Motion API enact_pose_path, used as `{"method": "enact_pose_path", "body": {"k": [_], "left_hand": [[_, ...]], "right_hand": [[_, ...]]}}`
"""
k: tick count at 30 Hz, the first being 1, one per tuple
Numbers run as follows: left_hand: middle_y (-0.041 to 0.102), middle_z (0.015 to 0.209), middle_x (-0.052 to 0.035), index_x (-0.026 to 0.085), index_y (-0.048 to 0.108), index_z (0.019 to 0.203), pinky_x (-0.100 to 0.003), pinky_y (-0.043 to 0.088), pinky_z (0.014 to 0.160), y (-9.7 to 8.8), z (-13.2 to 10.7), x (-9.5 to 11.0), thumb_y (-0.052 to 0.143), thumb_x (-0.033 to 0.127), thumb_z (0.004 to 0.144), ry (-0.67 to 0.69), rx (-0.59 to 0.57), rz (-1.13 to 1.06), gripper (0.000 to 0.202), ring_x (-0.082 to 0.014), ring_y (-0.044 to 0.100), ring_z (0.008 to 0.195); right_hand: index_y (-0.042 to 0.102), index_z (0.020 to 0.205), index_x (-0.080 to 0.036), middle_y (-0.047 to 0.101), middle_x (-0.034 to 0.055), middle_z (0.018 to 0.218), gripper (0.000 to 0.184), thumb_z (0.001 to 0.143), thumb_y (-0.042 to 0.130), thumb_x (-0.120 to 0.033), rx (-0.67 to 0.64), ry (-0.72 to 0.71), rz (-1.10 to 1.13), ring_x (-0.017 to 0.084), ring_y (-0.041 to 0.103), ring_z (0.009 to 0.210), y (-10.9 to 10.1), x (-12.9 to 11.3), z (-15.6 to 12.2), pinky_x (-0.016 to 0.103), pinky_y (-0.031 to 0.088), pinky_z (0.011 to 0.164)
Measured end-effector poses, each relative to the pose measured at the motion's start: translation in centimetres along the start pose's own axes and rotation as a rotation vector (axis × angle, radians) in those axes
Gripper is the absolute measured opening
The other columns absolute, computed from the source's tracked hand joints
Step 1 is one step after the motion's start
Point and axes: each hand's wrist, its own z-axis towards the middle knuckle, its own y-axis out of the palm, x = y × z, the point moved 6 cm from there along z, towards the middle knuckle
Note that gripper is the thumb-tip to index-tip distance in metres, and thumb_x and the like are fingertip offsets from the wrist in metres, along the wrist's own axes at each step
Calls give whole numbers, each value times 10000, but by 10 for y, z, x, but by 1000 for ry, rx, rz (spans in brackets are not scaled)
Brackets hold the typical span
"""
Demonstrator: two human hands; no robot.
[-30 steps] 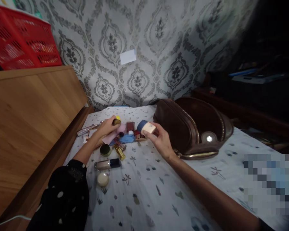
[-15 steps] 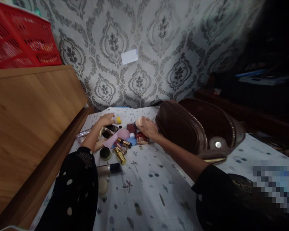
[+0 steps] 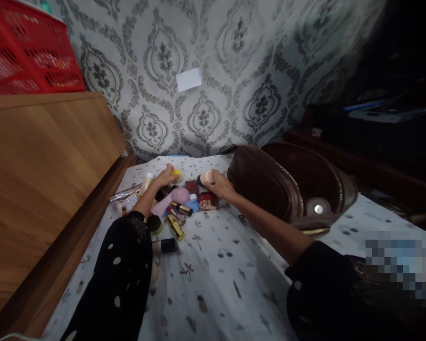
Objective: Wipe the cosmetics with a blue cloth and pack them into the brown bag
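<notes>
My left hand (image 3: pixel 166 176) is closed with its fingertips on a small yellow-topped item (image 3: pixel 176 174) at the back of a cosmetics pile. In my right hand (image 3: pixel 222 184) is a beige tube-like container with a dark end (image 3: pixel 205 178), held just above a red jar (image 3: pixel 207 201). Between the hands lie a dark red square item (image 3: pixel 191 186), a pink rounded item (image 3: pixel 177 195) and a small blue item (image 3: pixel 193 203). Nearer me are a black-and-gold tube (image 3: pixel 181 209), a gold lipstick (image 3: pixel 176 227), a dark-lidded jar (image 3: pixel 154 224) and a black-capped bottle (image 3: pixel 167 245).
A brown zipped bag (image 3: pixel 262 184) stands right of the pile on the patterned sheet (image 3: pixel 227 284). Wooden furniture (image 3: pixel 53 142) borders the left, bearing a red basket (image 3: pixel 35 52). Behind is the papered wall (image 3: pixel 237 61).
My left hand has moved right and closed on the yellow-topped item, uncovering a white-capped bottle and glittery item behind its wrist. My right hand keeps its hold on the beige container.
</notes>
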Motion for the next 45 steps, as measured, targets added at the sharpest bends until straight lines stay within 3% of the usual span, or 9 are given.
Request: {"method": "enact_pose_path", "body": {"k": [8, 11, 15, 18, 20, 25, 29, 38, 45], "left_hand": [[591, 1181, -119, 163, 480, 1236, -412, 429, 981, -29, -41, 37, 589, 278, 823, 63, -2, 144, 442, -270, 564, 1088], [593, 1241, -95, 202, 556, 1206, -394, 394, 1049, -48, -93, 55, 569, 350, 871, 166, -58, 159, 366, -273, 531, 1194], [600, 1332, -70, 291, 530, 1335, -375, 425, 1034, -35, -200, 82, 543, 497, 916, 416, -345, 141, 467, -262, 549, 1235], [455, 1520, -92, 348, 417, 1446, -488, 340, 1122, -15, -257, 78, 655, 506, 853, 332, -314, 286, 659, -318, 409, 1405], [474, 1506, -98, 340, 432, 1427, -531, 292, 1146, -5, -273, 71, 564, 431, 932, 291, -246, 361, 521, -296, 405, 1413], [610, 1323, -133, 197, 592, 1172, -518, 282, 1150, -12, -252, 45, 501, 330, 964, 263, -96, 480, 263, -290, 443, 1365], [600, 1311, -126, 190, 588, 1139, -449, 392, 1076, -34, -229, 22, 529, 313, 932, 216, -12, 390, 248, -278, 491, 1287], [652, 1105, -142, 170, 567, 1073, -384, 479, 883, -74, -159, -17, 367, 397, 991, -124, 137, 348, 314, -262, 617, 1034], [642, 1205, -216, 156, 544, 1203, -582, 401, 978, -80, -140, -9, 543, 307, 897, -301, 133, 486, 342, -399, 566, 1175]], "right_hand": [[453, 1447, -149, 545, 171, 1411, 575, 927, 493, -391, 83, -138, 14, 325, 513, 1247, -9, -8, -26, 435, 408, 1007], [525, 1382, -134, 504, 178, 1450, 523, 928, 495, -392, 180, -360, -106, 350, 409, 1316, -14, -22, -55, 480, 303, 1072], [594, 1289, -124, 634, 178, 1283, 450, 953, 479, -400, 133, -502, -224, 348, 436, 1243, -2, -28, -83, 485, 267, 1049], [546, 1348, -114, 637, 187, 1264, 516, 934, 504, -417, 109, -514, -265, 356, 458, 1177, 4, -27, -86, 484, 293, 1006], [525, 1371, -111, 616, 199, 1286, 535, 919, 518, -398, 95, -542, -279, 363, 471, 1145, 6, -28, -85, 483, 321, 977], [576, 1314, -83, 624, 229, 1204, 490, 933, 479, -374, 164, -506, -175, 386, 503, 1109, -1, -26, -93, 502, 393, 941], [602, 1264, -149, 640, 187, 1200, 518, 882, 562, -497, 238, -402, 199, 368, 557, 1100, -7, -16, -110, 525, 439, 955], [599, 1178, -243, 719, 53, 911, 577, 713, 761, -543, -158, 216, 1332, 221, 683, 740, 16, -8, -154, 364, 559, 644], [656, 947, -243, 754, 77, 896, 335, 870, 573, -558, -367, 282, 1614, 248, 720, 778, 33, -3, -168, 385, 592, 619]]}}
